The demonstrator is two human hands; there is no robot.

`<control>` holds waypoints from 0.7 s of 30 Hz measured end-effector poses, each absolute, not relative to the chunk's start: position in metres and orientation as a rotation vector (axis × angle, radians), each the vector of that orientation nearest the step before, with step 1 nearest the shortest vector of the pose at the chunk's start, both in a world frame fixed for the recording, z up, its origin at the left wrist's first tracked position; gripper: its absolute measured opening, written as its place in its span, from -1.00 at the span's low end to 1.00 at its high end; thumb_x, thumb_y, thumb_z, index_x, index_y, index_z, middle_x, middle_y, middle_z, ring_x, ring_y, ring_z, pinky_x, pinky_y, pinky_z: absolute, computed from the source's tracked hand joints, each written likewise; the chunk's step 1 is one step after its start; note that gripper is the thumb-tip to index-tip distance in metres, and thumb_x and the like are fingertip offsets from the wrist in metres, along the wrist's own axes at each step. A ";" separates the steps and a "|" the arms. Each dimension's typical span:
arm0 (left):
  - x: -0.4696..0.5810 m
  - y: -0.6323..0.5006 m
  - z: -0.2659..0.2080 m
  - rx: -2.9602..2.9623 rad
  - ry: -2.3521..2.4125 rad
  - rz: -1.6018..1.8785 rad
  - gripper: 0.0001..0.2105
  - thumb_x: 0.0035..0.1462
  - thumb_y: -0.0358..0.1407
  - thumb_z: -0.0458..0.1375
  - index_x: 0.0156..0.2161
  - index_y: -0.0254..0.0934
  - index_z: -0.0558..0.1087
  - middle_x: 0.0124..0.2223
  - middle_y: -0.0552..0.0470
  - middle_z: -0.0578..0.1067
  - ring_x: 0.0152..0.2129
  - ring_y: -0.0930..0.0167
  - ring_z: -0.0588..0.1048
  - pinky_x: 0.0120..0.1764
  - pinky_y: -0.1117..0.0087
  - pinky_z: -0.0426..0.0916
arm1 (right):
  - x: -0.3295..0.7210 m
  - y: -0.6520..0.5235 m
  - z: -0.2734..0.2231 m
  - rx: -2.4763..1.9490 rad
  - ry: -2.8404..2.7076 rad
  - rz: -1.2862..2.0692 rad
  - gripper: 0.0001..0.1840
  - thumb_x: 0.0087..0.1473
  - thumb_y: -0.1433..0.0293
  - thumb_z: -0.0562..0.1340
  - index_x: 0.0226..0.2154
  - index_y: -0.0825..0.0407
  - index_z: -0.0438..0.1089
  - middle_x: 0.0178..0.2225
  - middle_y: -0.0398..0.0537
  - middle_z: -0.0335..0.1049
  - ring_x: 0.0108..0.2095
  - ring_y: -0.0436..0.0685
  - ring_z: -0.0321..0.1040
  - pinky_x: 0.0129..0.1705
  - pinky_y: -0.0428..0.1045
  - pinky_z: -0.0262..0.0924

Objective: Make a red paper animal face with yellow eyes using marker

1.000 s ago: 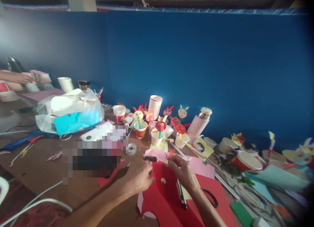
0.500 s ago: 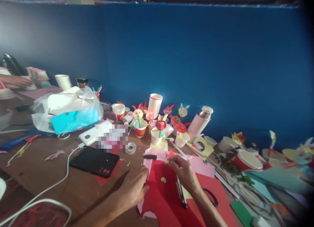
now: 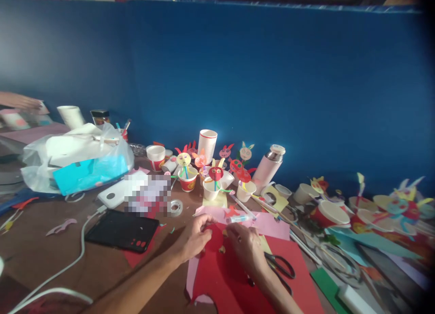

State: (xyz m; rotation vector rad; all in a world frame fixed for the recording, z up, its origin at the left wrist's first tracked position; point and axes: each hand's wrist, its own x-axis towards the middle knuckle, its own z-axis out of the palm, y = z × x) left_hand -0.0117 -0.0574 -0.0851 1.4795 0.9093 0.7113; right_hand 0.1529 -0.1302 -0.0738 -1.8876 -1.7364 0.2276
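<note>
My left hand (image 3: 195,237) pinches the top edge of a red paper sheet (image 3: 234,277) that lies on the table in front of me. My right hand (image 3: 246,247) rests on the same sheet with its fingers curled, fingertips close to the left hand; what they hold is hidden. A small yellowish round piece (image 3: 222,249) lies on the red paper between the hands. Black-handled scissors (image 3: 280,265) lie just right of my right wrist. A pink sheet (image 3: 272,225) and a glue stick (image 3: 239,219) lie just beyond the hands.
Paper cups with animal figures on sticks (image 3: 212,180), a cup stack (image 3: 207,145) and a pink thermos (image 3: 268,169) stand behind. A tape roll (image 3: 176,208), black phone (image 3: 122,230) with white cable and a plastic bag (image 3: 74,157) are left. More cups (image 3: 329,213) crowd the right. Another person's hand (image 3: 16,101) shows far left.
My left hand moved up from the sheet's left edge to its top edge, close to the right hand. The right hand lowered onto the red paper. The view shifted, showing the scissors.
</note>
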 end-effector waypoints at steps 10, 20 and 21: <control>-0.014 -0.047 -0.079 1.289 1.016 0.722 -0.81 -0.05 -0.34 0.12 -0.25 -0.29 0.39 -0.48 0.13 0.47 -0.67 0.51 0.38 -0.64 0.59 0.20 | 0.151 -0.121 -0.092 -1.917 -1.940 -0.079 -0.78 0.15 0.52 0.12 -0.37 0.00 0.46 -0.42 -0.07 0.50 -0.34 0.14 0.38 -0.21 0.04 -0.12; -0.012 -0.048 -0.084 1.287 1.003 0.762 -0.80 0.00 -0.21 0.14 -0.29 -0.30 0.39 -0.48 0.12 0.43 -0.63 0.49 0.38 -0.63 0.58 0.22 | 0.176 -0.123 -0.089 -1.892 -1.783 -0.234 -0.73 0.21 0.46 0.06 -0.23 -0.02 0.48 -0.30 -0.06 0.53 -0.28 0.14 0.41 -0.20 0.02 -0.02; -0.012 -0.048 -0.086 1.294 0.998 0.767 -0.80 0.02 -0.21 0.13 -0.28 -0.30 0.39 -0.50 0.13 0.43 -0.66 0.51 0.36 -0.65 0.58 0.19 | 0.185 -0.124 -0.088 -1.893 -1.726 -0.258 -0.72 0.23 0.42 0.04 -0.23 -0.01 0.48 -0.30 -0.05 0.53 -0.29 0.14 0.42 -0.19 0.02 0.01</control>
